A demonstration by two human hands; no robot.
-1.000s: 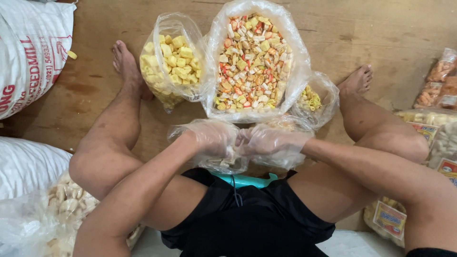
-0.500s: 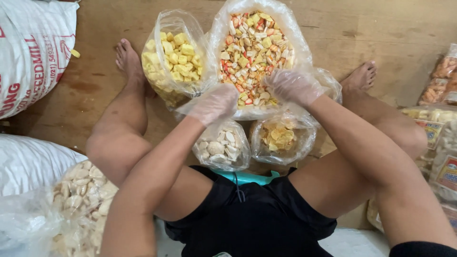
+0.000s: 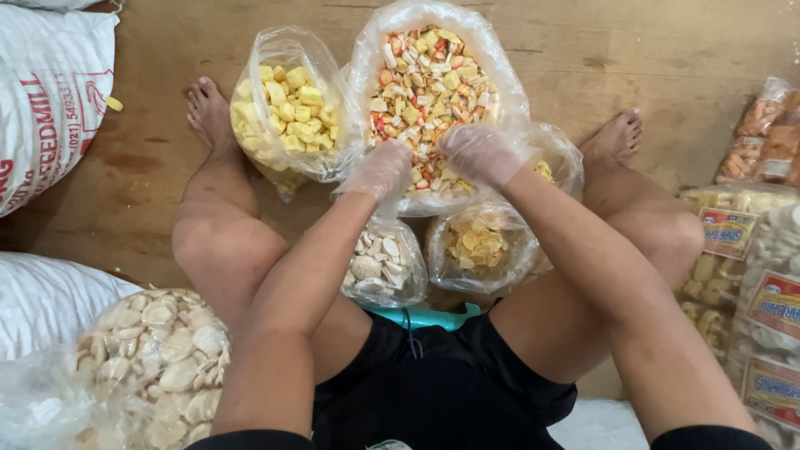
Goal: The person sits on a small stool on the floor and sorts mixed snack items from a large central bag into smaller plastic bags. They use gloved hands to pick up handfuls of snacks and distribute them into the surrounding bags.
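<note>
Seated on wooden floor (image 3: 667, 58), legs spread, bags between them. Both hands in thin clear plastic gloves. L hand (image 3: 383, 169) and R hand (image 3: 482, 152) are at the near edge of the big open bag of mixed crackers (image 3: 429, 83) (white, yellow, red-orange pcs). Fingers of both curled down into the crackers; can't tell whether either has closed on any pcs, as gloves and bag plastic hide the fingertips.

Just left of it: open bag of yellow cube crackers (image 3: 283, 117), touching the big bag. Nearer me, under my wrists: small bag of pale round chips (image 3: 379, 267) and small bag of yellow chips (image 3: 483, 246), side by side. Lower left: large bag of pale chips (image 3: 158, 358) by my L knee. White sack (image 3: 50, 92) upper left. Packed snack packs (image 3: 754, 250) stacked at right.
</note>
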